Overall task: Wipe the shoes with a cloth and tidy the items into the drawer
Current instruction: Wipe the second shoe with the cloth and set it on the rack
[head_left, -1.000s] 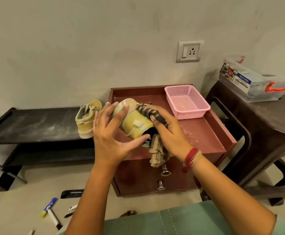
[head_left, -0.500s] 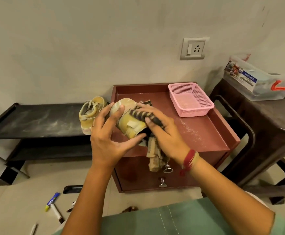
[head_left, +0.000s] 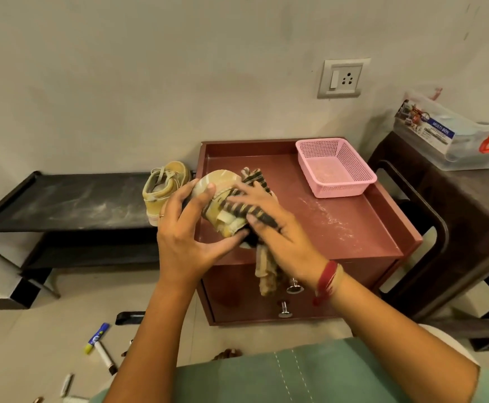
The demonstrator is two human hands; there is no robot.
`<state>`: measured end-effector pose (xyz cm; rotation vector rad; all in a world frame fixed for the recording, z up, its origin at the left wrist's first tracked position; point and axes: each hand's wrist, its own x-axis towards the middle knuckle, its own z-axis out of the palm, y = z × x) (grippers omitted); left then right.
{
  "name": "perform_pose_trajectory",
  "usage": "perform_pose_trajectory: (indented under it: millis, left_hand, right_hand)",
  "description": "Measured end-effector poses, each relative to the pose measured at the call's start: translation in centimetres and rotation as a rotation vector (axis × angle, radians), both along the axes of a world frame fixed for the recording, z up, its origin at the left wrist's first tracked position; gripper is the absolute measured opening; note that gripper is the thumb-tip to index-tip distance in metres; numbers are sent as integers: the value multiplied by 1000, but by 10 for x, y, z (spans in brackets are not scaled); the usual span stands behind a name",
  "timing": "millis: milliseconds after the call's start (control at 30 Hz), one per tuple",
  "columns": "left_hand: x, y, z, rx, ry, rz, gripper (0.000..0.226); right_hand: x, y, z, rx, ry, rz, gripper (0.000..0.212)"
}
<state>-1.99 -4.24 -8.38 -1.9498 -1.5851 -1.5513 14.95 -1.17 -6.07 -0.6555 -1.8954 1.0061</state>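
Note:
My left hand (head_left: 188, 239) grips a small yellow shoe (head_left: 220, 199) above the front left of the maroon drawer cabinet (head_left: 354, 228), toe pointing away. My right hand (head_left: 275, 228) presses a striped brown cloth (head_left: 266, 269) against the shoe's side; the cloth's tail hangs down in front of the cabinet. The second yellow shoe (head_left: 164, 190) stands on the black low shelf (head_left: 63, 202), just left of the cabinet. Two drawer knobs (head_left: 285, 311) show on the cabinet front, and both drawers look shut.
A pink plastic basket (head_left: 336, 167) sits on the cabinet's back right. A dark stool (head_left: 470, 205) with a clear storage box (head_left: 447, 141) stands to the right. Markers and a glue stick (head_left: 96, 341) lie on the floor at lower left. White dust streaks the cabinet top.
My right hand has slid the cloth along the shoe's side, towards its toe. The left hand keeps the same hold on the shoe. The view has shifted slightly.

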Motion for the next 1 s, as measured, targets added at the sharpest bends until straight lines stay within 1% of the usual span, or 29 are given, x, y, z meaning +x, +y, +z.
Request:
perform_pose_trajectory:
  millis: [67,100,200,300,333,400,467,567,633,733,867,967,1000]
  left_hand:
    - [1,0,0,-20,1,24,76]
    - [2,-1,0,-37,-1,31,76]
    - [4,-1,3,-96,-33,43,77]
    - [0,-1,4,-148,-80,40,79]
    - [-2,-1,4,-160,-85,39,82]
    - [-4,-2,4,-184,-94,44,86]
    - [-5,-4,4,-198,-90,63,86]
    - [-6,-4,4,-206,-95,71,82]
    - [-8,-5,5,-215,-111,76,80]
    - [-9,-6,5,-216,-140,107,79]
    - [-13,-8,7,-234,-148,124,78]
    - [-16,-10,7,-246,-146,125,78]
    - [-16,-10,7,-250,-151,121,78]
  right_hand:
    - [1,12,-2,-131,90,-80,31]
    - [1,13,-2,-151,98,-112,32]
    - [-3,0,-3,-78,76,-115,34]
    - [-8,-7,-6,109,-73,-79,36]
    - [-9,-1,-9,119,-97,-83,36]
    - [-10,12,-13,-7,-31,-155,33]
    - [-12,16,-14,-114,30,-208,34]
    - [-18,-1,-17,-92,77,-117,32]
    - [-19,-3,-23,-49,27,-79,33]
    - [-15,6,-26,-153,40,-162,37]
    - [-14,-3,-32,-76,-36,-43,40]
    - [-14,5,-34,-196,2,-122,38]
    - [-15,4,-33,-203,7,-136,38]
